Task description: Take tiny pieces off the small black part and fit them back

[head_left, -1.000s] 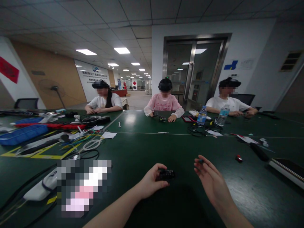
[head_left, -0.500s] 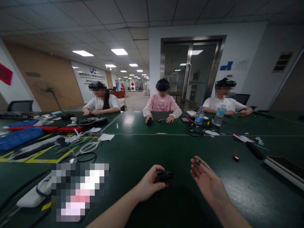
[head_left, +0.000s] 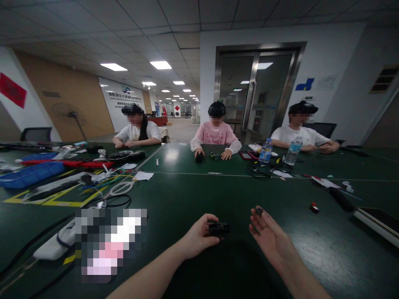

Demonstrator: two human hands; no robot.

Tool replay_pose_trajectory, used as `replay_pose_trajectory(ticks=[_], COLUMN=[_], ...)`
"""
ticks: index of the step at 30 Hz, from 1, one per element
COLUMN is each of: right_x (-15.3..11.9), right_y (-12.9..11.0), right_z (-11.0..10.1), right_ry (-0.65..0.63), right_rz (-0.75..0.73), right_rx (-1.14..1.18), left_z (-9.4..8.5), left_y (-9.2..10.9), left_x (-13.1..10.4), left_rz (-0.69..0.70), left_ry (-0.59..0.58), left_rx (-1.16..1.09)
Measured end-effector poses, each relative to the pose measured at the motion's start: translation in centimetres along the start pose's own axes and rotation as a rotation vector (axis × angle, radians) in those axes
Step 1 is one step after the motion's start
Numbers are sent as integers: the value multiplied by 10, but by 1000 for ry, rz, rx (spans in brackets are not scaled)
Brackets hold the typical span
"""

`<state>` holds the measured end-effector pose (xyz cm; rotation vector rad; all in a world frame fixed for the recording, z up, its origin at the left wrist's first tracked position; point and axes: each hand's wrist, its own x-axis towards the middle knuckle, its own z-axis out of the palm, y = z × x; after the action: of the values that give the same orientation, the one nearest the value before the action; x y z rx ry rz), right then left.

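Observation:
My left hand [head_left: 201,234] is closed around one end of a small black object [head_left: 219,228], just above the green table. Thumb and fingers grip it from the left; its exact kind is too dark to tell. To the right, my right hand [head_left: 270,234] is turned palm up and inward. At its fingertips it holds a small dark grey piece [head_left: 258,211], too small to name. The other fingers of that hand are loosely stretched. A gap separates the two hands, and the two objects do not touch.
A small red and black part [head_left: 314,207] lies at the right, near a white-edged device [head_left: 377,224]. At the left are a power strip [head_left: 51,247], cables [head_left: 121,189] and a blue tray [head_left: 31,174]. Two bottles [head_left: 293,151] and three seated people are across the table [head_left: 187,191].
The view has swung slightly to the left, so the surroundings sit further right. Both hands keep their holds, and the right hand has tilted a little.

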<state>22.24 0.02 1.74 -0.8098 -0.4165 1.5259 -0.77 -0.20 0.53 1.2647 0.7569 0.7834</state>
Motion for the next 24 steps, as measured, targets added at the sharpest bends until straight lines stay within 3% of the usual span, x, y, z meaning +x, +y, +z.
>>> replay_pose_trajectory(ticks=[12,24], right_x=[0,-5], right_y=[8,20], right_z=[1,4], right_ry=[-31,-86], right_rz=[-19,-52], right_rx=[-36,-250], left_z=[-4,-7], left_y=[-11,-16], left_x=[4,4], left_rz=[43,59], left_ry=[-20,-43], left_rx=[-6,10])
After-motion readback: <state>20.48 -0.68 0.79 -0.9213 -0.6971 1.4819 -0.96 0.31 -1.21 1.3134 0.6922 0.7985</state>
